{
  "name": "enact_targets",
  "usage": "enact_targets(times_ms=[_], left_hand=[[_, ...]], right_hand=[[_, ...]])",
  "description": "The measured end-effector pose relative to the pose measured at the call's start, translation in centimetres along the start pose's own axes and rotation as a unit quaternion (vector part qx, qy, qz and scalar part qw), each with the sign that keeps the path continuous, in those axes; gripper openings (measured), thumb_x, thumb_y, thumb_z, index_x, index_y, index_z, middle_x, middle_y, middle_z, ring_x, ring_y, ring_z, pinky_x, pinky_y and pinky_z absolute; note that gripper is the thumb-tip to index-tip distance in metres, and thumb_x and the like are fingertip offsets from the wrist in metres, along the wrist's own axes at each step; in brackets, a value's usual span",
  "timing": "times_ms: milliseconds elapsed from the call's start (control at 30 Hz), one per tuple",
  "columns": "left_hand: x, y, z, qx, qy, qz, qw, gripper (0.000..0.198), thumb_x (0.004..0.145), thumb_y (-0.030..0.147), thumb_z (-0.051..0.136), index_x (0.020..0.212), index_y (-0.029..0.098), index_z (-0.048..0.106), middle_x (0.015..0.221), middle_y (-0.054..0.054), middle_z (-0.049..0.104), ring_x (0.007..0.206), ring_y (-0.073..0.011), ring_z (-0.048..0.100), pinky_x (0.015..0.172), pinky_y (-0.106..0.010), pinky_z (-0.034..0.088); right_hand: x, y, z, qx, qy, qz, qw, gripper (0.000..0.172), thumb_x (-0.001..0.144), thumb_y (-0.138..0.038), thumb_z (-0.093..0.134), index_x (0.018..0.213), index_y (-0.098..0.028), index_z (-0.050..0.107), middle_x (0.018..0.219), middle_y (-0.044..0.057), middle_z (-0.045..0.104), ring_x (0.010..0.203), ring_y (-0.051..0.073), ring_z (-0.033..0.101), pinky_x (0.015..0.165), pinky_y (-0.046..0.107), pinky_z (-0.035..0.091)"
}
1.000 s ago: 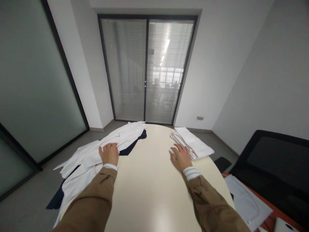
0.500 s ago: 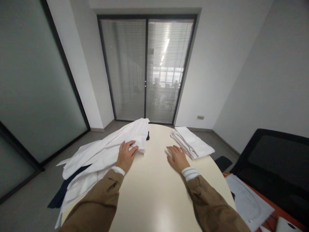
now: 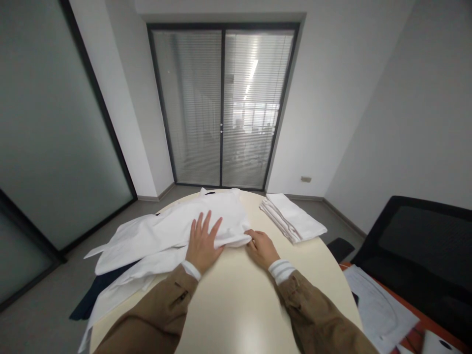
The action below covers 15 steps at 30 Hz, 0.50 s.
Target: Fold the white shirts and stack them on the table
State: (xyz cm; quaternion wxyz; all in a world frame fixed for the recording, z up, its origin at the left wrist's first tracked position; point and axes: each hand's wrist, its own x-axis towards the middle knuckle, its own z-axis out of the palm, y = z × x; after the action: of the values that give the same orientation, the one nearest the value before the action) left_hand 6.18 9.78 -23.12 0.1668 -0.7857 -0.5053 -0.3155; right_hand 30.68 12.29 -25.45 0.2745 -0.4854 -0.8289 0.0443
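A white cloth garment (image 3: 173, 228), probably a shirt, lies bunched across the left half of a round cream table (image 3: 236, 305). My left hand (image 3: 202, 243) rests on it with the fingers spread flat. My right hand (image 3: 261, 249) pinches the garment's folded edge at its right end. Under the white cloth, a dark navy garment (image 3: 99, 290) shows at the table's left edge, mostly hidden. A folded white cloth stack (image 3: 291, 217) lies at the far right of the table, beyond my right hand.
A black mesh chair back (image 3: 424, 236) stands at the right, beside an orange desk edge (image 3: 409, 314) holding patterned white paper sheets (image 3: 379, 309). A glass door with blinds (image 3: 221, 108) is straight ahead. A frosted glass wall (image 3: 47, 113) runs along the left.
The white garment has been drawn rightward across the table and now covers the navy one more. Both hands have moved toward each other, and my right hand has taken the cloth's edge.
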Motion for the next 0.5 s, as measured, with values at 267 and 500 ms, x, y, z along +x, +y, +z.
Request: enact_targets(times_ms=[267,500], left_hand=[[-0.5,-4.4,0.8,0.1,-0.088,-0.166,0.977,0.047,0.079,0.016,0.056,0.125,0.017,0.063,0.12,-0.015,0.066,0.127,-0.038,0.048,0.115,-0.062,0.014],[0.6,-2.6,-0.9,-0.003,-0.069,-0.086,0.994,0.043,0.071,0.002,0.048,0.109,0.013,0.066,0.1,-0.012,0.067,0.097,-0.0277,0.062,0.097,-0.041,0.045]], right_hand=[[-0.2,0.3,0.0,0.023,0.053,0.013,0.998,0.023,0.094,-0.021,0.043,0.111,-0.021,0.06,0.099,0.007,0.07,0.097,0.023,0.062,0.087,0.034,0.045],[-0.3,0.4,0.5,0.117,0.072,0.013,0.99,0.049,0.081,-0.02,0.058,0.129,-0.021,0.05,0.122,0.01,0.062,0.115,0.025,0.059,0.101,0.041,0.045]])
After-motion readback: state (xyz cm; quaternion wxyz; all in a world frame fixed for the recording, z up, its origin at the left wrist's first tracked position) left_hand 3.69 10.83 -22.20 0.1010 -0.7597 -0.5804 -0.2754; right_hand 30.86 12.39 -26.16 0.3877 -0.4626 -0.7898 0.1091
